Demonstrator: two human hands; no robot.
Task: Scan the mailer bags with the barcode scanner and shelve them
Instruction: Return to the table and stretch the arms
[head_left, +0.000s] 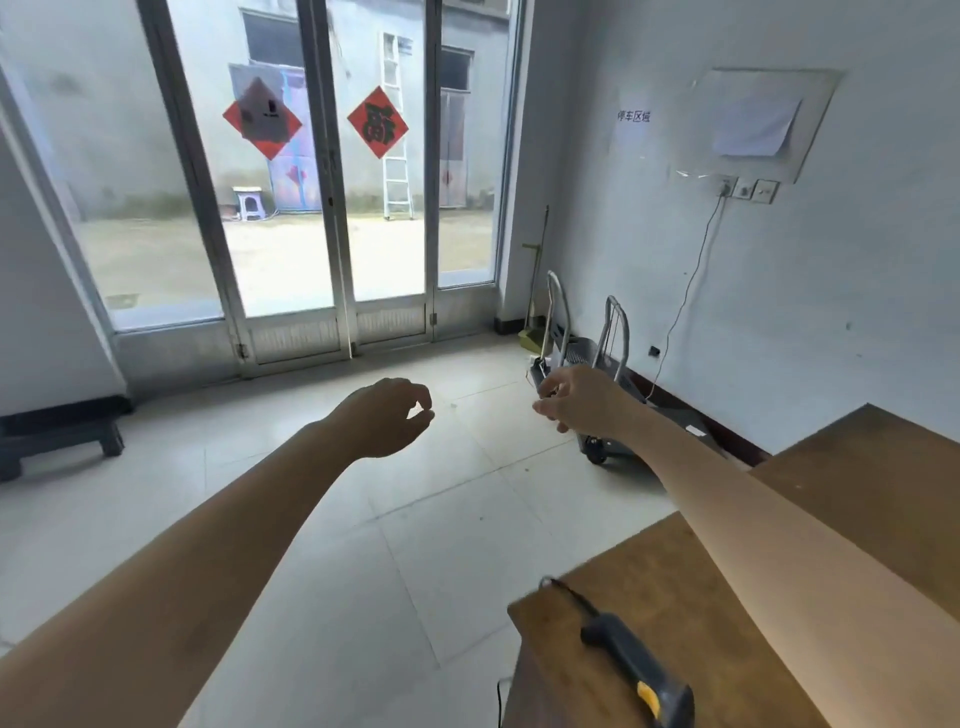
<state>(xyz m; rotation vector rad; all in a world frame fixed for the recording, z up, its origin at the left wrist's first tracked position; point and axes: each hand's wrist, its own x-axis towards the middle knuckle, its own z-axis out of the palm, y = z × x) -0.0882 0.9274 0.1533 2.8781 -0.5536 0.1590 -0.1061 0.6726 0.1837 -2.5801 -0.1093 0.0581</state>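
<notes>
My left hand (387, 415) and right hand (582, 400) hang forward, loosely curled, seemingly empty though blurred. The barcode scanner (634, 660) lies on the surface (561, 691), below and behind my right hand. No mailer bags show; scanning looks unstarted, so next I'd reach back and grasp it.

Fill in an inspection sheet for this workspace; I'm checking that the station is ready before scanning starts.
Surface: wooden desk at lower right, carrying the scanner.
Job's things: barcode scanner lies on the desk, untouched. Mailer bags: nothing seen. Shelves: nothing seen.
Clutter: folded hand trolleys and a dustpan along the right wall.
Grippers: left hand and right hand are raised over the floor, fingers loosely curled, holding nothing.
Cables: scanner cable runs off the desk corner; a thin cord drops from the wall socket.
Surroundings: tiled floor, glass doors, low dark stand at left.
</notes>
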